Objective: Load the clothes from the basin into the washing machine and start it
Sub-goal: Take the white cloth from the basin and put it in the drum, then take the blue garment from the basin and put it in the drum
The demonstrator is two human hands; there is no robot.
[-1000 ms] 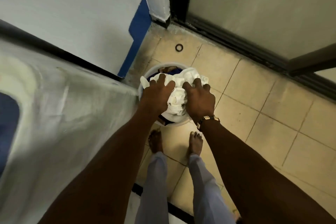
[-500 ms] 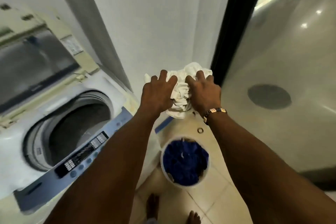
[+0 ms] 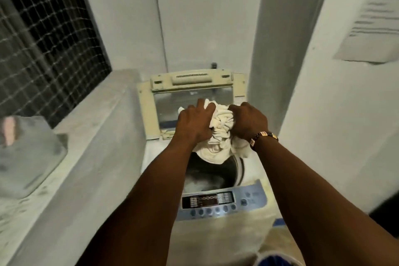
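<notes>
Over washing machine [image 3: 216,231] drum, both hands [image 3: 194,122] [image 3: 248,121] clutch white clothes [image 3: 220,136] between them.

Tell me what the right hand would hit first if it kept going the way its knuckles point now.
Probably the raised lid of the washing machine: the right hand, gripping the white cloth with the left hand, points toward its window. Depth is unclear.

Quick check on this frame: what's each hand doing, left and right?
Left hand: closed, gripping the white cloth bundle over the open washing machine drum.
Right hand: closed, gripping the same bundle from the other side.
</notes>
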